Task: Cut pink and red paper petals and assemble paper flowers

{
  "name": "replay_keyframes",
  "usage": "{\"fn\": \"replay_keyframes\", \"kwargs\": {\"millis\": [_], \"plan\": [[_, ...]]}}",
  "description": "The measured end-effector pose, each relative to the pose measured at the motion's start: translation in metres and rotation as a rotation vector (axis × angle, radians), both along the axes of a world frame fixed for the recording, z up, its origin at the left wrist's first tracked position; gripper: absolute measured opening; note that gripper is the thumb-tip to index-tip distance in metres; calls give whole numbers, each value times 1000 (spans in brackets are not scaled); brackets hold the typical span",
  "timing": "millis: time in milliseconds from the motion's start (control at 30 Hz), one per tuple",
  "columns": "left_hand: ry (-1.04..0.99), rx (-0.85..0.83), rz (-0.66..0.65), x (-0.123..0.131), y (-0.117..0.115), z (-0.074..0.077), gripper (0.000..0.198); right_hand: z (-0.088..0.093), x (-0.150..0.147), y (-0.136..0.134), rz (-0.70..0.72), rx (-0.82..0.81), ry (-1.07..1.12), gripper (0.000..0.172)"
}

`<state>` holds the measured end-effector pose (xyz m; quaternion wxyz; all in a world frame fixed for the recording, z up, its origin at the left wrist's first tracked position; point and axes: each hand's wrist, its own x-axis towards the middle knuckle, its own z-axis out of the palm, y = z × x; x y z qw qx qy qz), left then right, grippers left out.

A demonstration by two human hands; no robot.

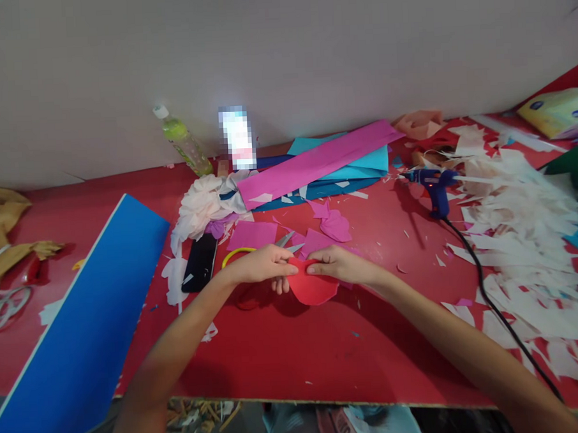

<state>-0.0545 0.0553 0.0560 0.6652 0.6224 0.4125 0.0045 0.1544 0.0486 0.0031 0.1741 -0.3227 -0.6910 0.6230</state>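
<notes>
A rounded piece of red paper (315, 289) hangs between my hands above the red table. My left hand (267, 266) pinches its upper left edge, with some fingers curled below. On the upper right edge, my right hand (333, 264) grips it between thumb and fingers. Just behind my hands lie scissors (290, 241) with the blades showing; a yellow handle loop (233, 254) sits partly behind my left hand. Pink paper pieces (252, 235) are spread around the blades. A dark phone (200, 264) rests left of my left hand.
A blue board (92, 314) lies slanted at left. Behind are a green bottle (185, 144), a lit screen (238, 139) and a pink paper strip (315, 164). At right stand a blue glue gun (434, 188) with a black cord (484, 291), and heaped white paper petals (518, 206).
</notes>
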Motion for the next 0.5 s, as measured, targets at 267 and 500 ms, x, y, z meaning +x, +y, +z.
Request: {"fn": "replay_keyframes", "kwargs": {"millis": [267, 500], "plan": [[-93, 84, 191, -5, -8, -19, 44, -2, 2, 2, -172, 40, 32, 32], [-169, -1, 373, 20, -35, -37, 39, -1, 1, -1, -317, 154, 4, 35]]}}
